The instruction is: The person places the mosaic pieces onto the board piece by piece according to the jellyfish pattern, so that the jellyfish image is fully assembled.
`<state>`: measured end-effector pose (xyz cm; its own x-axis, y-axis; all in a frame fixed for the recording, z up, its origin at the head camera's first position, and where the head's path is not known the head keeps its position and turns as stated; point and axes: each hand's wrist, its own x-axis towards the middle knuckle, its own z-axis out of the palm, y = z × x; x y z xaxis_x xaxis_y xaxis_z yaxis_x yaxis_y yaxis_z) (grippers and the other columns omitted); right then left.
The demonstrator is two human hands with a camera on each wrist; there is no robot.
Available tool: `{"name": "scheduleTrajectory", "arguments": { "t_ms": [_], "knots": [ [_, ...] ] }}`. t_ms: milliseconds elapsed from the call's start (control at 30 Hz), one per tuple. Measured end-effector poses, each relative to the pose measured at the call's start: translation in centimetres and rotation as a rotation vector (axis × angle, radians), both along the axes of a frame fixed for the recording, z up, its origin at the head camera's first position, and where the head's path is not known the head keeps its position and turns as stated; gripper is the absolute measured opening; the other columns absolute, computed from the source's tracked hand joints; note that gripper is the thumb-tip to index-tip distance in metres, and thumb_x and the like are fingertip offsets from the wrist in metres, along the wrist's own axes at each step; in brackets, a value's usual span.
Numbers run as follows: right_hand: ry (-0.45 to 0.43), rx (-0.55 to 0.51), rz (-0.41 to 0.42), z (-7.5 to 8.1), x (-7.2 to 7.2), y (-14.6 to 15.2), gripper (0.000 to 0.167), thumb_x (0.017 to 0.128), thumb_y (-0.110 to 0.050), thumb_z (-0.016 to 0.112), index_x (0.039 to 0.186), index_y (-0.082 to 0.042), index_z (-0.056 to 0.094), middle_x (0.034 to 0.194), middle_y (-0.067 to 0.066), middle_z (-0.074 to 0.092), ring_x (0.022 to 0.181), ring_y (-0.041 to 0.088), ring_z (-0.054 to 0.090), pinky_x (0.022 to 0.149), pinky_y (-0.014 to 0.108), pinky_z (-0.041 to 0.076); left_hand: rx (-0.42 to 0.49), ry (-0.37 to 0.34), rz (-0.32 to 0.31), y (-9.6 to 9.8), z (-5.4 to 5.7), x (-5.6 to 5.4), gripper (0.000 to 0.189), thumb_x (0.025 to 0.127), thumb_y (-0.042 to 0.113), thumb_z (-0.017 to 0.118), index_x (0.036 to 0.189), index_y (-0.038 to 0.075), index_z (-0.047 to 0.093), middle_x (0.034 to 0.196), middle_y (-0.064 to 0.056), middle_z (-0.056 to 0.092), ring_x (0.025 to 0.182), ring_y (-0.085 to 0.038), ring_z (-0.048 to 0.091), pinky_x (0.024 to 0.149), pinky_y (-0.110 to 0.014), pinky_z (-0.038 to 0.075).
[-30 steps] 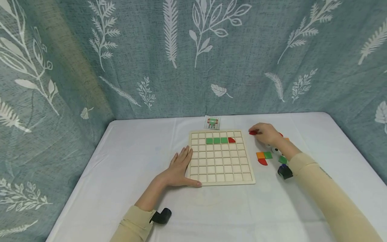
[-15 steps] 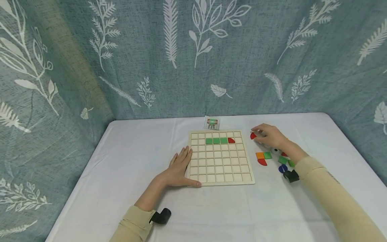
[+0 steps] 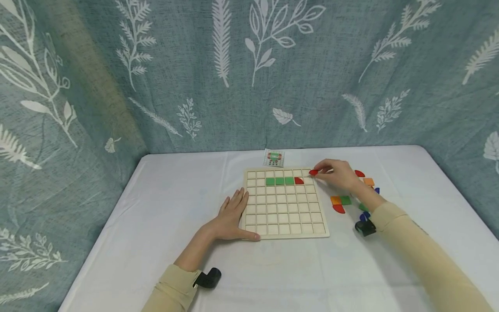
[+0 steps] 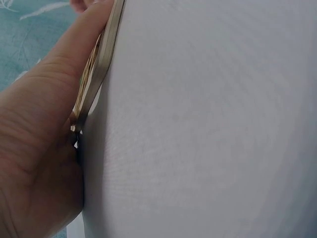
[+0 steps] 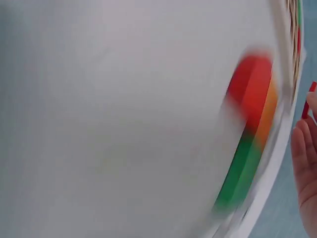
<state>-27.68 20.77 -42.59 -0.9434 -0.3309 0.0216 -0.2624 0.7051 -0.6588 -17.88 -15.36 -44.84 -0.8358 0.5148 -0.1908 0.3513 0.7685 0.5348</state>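
At the far right corner of a pale gridded board (image 3: 281,208), a red quarter-round piece (image 3: 313,172) is held by the right hand (image 3: 336,173), pinched between thumb and fingertips, which are parted only enough to take it. From those fingertips, the filled cells lie leftward and slightly nearer the person: three green squares (image 3: 279,181) in a row, with a second red piece (image 3: 299,180) at their right end. The right hand is the nearer to that end. Seen from the right wrist, the held piece is a slim red edge; whether it touches the board's rim, I cannot tell. The left hand (image 3: 230,219) rests on the left edge, fingers straight and spread, thumb along the near side. Compared with half a second ago, the held piece has come left from over the cloth, the left hand has not shifted, and a loose red piece (image 3: 359,173) beyond the right hand is uncovered.
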Motion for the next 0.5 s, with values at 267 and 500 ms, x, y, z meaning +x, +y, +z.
{"name": "scheduleTrajectory", "arguments": {
  "t_ms": [267,500],
  "knots": [
    [0.003,-0.053,0.169,0.6,0.1,-7.6,0.017,0.09,-0.014,0.071,0.106,-0.008,0.071,0.104,0.008,0.069,0.098,0.028,0.065,0.08,0.039,0.055,-0.002,-0.011,0.001,0.0,0.4,0.2,0.127,0.074,0.057,0.078,0.155,0.0,-0.003,0.161,-0.016,-0.009,0.148,-0.027,-0.012,0.117,-0.047,-0.007],
    [0.062,0.032,0.277,0.6,-0.3,-12.1,0.015,0.09,-0.015,0.072,0.105,-0.01,0.073,0.108,0.007,0.069,0.102,0.027,0.063,0.087,0.041,0.052,-0.002,-0.014,0.002,0.0,0.4,0.2,0.127,0.075,0.058,0.078,0.155,0.001,-0.002,0.162,-0.015,-0.01,0.148,-0.026,-0.012,0.117,-0.047,-0.007]
  ]
}}
